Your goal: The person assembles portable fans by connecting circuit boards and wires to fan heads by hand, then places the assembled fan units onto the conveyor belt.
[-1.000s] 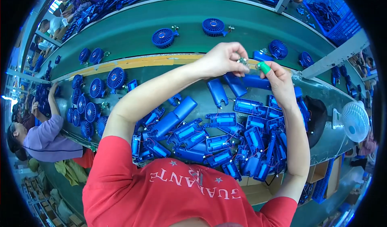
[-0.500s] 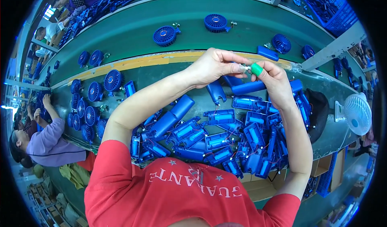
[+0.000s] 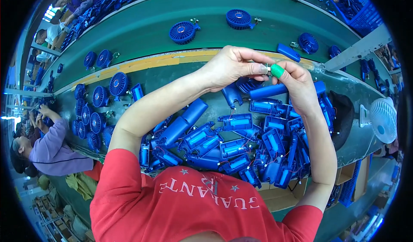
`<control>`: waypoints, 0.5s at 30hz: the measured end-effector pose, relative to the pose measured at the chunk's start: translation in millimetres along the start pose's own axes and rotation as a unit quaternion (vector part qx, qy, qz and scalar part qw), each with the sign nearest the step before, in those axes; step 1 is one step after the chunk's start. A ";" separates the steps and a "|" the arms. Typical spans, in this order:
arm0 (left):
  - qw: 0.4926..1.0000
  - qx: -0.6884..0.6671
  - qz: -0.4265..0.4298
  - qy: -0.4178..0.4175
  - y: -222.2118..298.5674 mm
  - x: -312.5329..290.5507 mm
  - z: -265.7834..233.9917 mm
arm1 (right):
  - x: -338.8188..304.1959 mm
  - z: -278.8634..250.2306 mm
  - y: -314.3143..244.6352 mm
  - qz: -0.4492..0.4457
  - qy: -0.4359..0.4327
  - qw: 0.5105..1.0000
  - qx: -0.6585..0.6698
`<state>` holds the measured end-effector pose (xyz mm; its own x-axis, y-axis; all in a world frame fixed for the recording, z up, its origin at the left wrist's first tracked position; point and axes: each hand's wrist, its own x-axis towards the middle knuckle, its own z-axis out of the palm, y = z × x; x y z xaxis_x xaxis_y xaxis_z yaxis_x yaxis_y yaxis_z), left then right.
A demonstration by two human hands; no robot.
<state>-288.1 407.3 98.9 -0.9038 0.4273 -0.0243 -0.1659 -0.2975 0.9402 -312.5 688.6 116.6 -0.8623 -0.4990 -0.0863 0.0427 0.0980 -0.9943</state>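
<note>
My left hand (image 3: 241,66) and my right hand (image 3: 294,79) meet above the bench, fingertips together. Both are closed in a pinch around a small white connector (image 3: 269,68); its finer parts are hidden by the fingers. Green tape wraps my right thumb. Just under my left fingers shows a blue round fan head (image 3: 249,85), partly covered, and I cannot tell if it is joined to the connector. Beside it lies a long blue handle shell (image 3: 269,91). Nearer to me is a heap of blue handle housings (image 3: 235,122) with light blue battery cells and thin wires.
Several blue fan heads (image 3: 100,96) lie at the left. Beyond a yellow-taped ledge (image 3: 146,66), a green conveyor (image 3: 142,35) carries more fan heads. A black cap (image 3: 343,119) and a white fan (image 3: 382,121) are at the right, near a metal post (image 3: 359,48). Co-workers sit at the left.
My hands stay pinched together, with the left fingers shifted slightly. The fan head under my left hand shows more now. Fan heads on the conveyor have shifted a little to the right.
</note>
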 end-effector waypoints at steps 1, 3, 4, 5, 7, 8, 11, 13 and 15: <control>1.000 0.000 -0.001 0.001 -1.6 2.1 -0.3 | 0.9 -2.6 -0.4 -0.015 0.006 1.000 -0.007; 0.998 -0.054 0.013 0.005 -6.3 7.7 -0.5 | 4.7 -11.4 -6.5 -0.018 0.020 0.999 -0.018; 0.998 -0.058 0.013 0.002 -9.2 10.4 -1.6 | 5.5 -12.4 -8.9 -0.015 0.012 1.000 -0.015; 0.998 -0.059 0.011 0.000 -12.0 13.2 -3.0 | 5.5 -13.6 -10.0 -0.013 0.015 1.000 -0.015; 0.998 -0.056 0.011 0.009 -15.4 18.1 -3.9 | 5.9 -16.8 -9.8 -0.017 -0.003 0.999 -0.027; 0.998 -0.057 0.009 0.008 -17.8 21.0 -3.1 | 5.4 -19.6 -8.1 -0.015 -0.002 1.000 -0.026; 0.996 -0.084 0.016 0.003 -23.6 26.7 -1.3 | 4.9 -25.4 -1.6 0.006 -0.004 1.000 0.008; 0.994 -0.105 0.004 -0.015 -26.5 30.6 -4.3 | 7.3 -27.0 -0.6 0.013 0.007 0.999 0.041; 0.995 -0.096 0.008 -0.012 -27.9 34.4 -5.8 | 9.2 -26.9 -1.3 0.008 -0.001 0.999 0.032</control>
<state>-316.8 425.3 69.8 -0.8976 0.4409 0.0016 -0.2254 -0.4620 0.8578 -334.1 707.0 118.8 -0.8601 -0.4998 -0.1024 0.0886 0.0513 -0.9947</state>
